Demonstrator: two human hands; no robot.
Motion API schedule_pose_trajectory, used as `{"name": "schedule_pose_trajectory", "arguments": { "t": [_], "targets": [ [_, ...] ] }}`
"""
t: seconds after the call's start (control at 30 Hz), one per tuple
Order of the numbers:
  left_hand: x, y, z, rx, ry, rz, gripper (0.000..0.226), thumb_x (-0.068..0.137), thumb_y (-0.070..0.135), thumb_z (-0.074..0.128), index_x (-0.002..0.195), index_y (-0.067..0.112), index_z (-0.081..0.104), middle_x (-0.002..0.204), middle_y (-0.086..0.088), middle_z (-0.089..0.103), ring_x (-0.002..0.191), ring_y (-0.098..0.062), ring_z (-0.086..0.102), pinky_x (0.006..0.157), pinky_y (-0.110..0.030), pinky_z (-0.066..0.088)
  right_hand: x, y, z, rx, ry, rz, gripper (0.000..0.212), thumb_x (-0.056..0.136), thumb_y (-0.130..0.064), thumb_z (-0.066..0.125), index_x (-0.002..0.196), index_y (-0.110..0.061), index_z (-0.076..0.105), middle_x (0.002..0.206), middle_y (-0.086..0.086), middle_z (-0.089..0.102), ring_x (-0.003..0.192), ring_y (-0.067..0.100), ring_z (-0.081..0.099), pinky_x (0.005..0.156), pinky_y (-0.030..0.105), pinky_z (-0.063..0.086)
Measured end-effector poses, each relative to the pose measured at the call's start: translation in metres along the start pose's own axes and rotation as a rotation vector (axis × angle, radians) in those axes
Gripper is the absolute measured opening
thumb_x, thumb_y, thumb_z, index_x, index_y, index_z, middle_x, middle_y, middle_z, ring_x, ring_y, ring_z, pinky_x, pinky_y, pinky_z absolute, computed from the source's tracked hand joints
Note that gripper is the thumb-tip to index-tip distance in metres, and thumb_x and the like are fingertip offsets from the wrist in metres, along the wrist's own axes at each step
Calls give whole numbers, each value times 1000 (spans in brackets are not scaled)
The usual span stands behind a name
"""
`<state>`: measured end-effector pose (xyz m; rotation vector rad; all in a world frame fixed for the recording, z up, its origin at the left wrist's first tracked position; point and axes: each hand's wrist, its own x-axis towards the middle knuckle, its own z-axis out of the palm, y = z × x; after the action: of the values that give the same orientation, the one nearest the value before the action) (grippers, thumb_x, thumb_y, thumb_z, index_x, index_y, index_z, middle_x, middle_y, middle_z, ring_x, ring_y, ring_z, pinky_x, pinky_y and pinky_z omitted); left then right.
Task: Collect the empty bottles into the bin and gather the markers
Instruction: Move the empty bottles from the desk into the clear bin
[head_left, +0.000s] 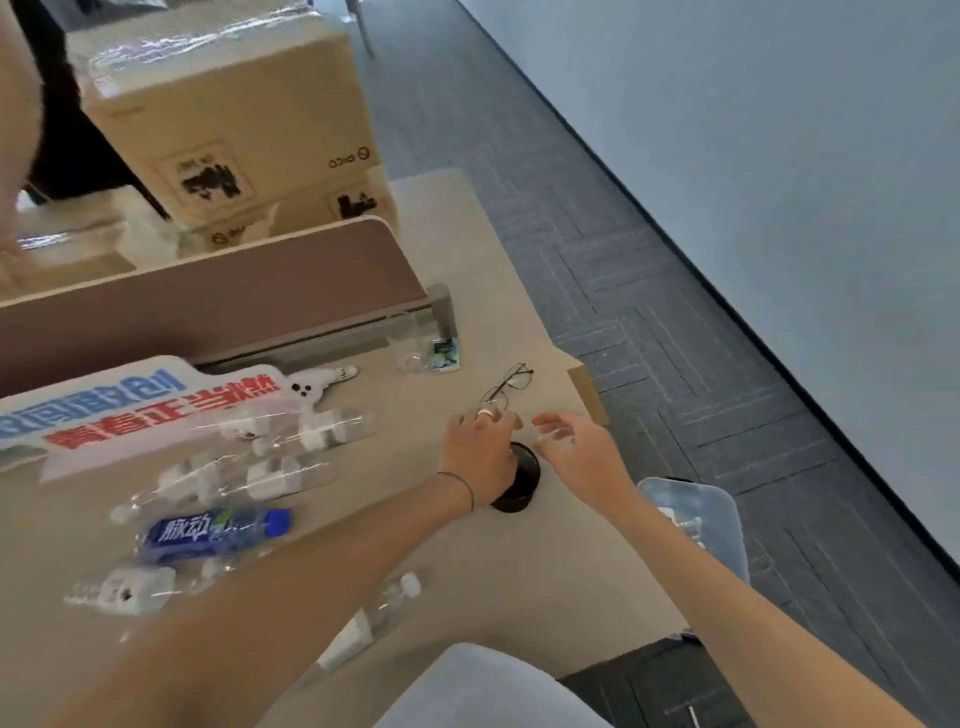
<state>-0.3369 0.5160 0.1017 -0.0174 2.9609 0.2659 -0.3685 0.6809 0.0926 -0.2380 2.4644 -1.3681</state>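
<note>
Both hands out over the worktop (519, 571) near its right edge. Left hand (480, 452) sits palm-down over a black round grommet (522, 486), fingers (498, 418) curled loosely, clamped on nothing I can see. Right hand (576, 447) just beside it, fingers spread apart, empty.

Bottles lie scattered on their sides to the left, well apart from the hands:
- blue-label bottle (213, 535), blue cap
- clear bottles with white labels (291, 475), several, blurred, count unclear
- one clear bottle (374, 618) nearest the body, white cap, partly under the left forearm

Bin (727, 525): translucent bluish tub off the worktop's right edge, lower down, some bottles seemingly already in it.

Handling guess: empty thin plastic, very light, smooth, will roll and crumple if squeezed. Take each round the mid-body over the label, or by the stiffer neck and cap; two per hand looks doable.

Markers: one white pen-like thing (337, 375) by the divider, too blurred to confirm.

Glasses (509, 384) lie just beyond the hands; fragile, keep clear.
</note>
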Motion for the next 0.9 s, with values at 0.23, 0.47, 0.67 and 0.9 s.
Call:
{"name": "schedule_pose_trajectory", "arguments": {
  "t": [0.23,0.47,0.67,0.9],
  "targets": [
    [-85,-123,10,-75,-65,-267,44,89,25,55,133,27,54,133,-4,51,123,-29,50,102,-41,38,10,-48,101,-113,-250,-174,25,87,-25,70,112,-28,71,110,-12,71,102,9,63,92,30,50],
    [-177,-177,33,-71,-163,-387,46,87,35,57,131,23,56,128,-7,54,119,-30,53,101,-42,41,-4,-67,172,-176,-461,-245,23,87,-22,72,109,-23,72,110,-8,70,101,9,61,93,28,47],
    [-213,-166,73,71,-327,-362,66,81,60,58,134,21,52,135,-11,54,129,-34,40,103,-47,32,-15,-72,197,-236,-584,-228,22,86,-19,69,101,-36,69,108,-15,67,101,4,60,86,18,41],
    [-219,-154,101,179,-436,-369,60,80,45,67,131,18,50,129,-9,59,128,-35,39,107,-54,31,-16,-66,199,-268,-613,-236,26,85,-13,68,98,-35,69,107,-13,69,100,5,60,87,18,43]
  ]
}}
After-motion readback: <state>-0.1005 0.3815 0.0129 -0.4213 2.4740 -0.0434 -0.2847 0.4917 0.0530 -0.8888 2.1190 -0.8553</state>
